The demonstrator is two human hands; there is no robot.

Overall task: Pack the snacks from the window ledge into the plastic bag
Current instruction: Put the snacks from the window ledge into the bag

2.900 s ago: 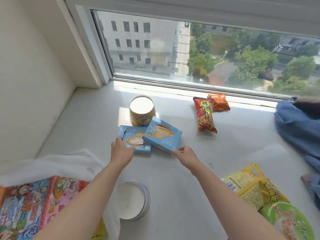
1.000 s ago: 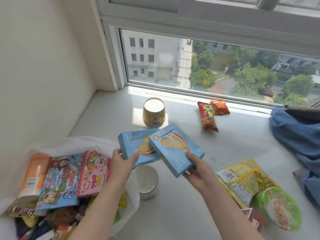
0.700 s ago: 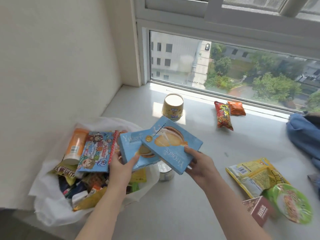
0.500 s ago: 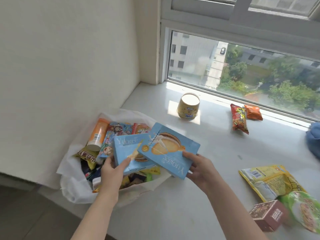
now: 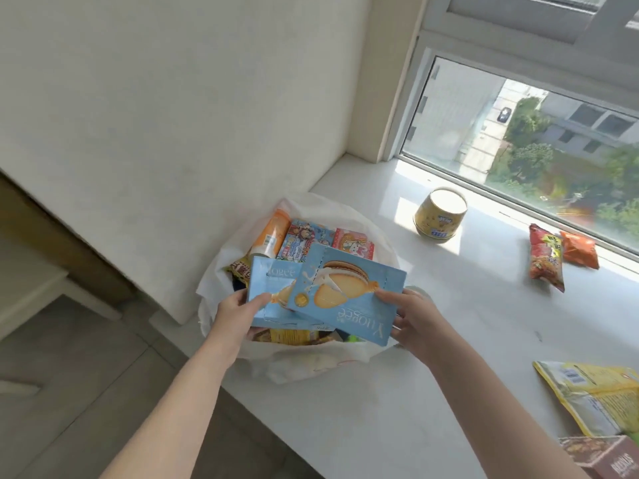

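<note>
Two blue boxes [image 5: 345, 299] over the bag's [image 5: 221, 271] open mouth, both hands' fingers [image 5: 383, 294] grasping them.

A plain cream wall [image 5: 166, 108] is filling the left of the view, meeting a white-framed window [image 5: 449, 39] at the far right corner. Daylight is pouring through the glass, showing buildings [image 5: 456, 108] and green trees [image 5: 532, 160] far below and laying a bright patch on the pale window ledge [image 5: 345, 409]. Grey floor tiles [image 5: 79, 382] are lying at lower left, beside a white furniture edge [image 5: 41, 299].
</note>
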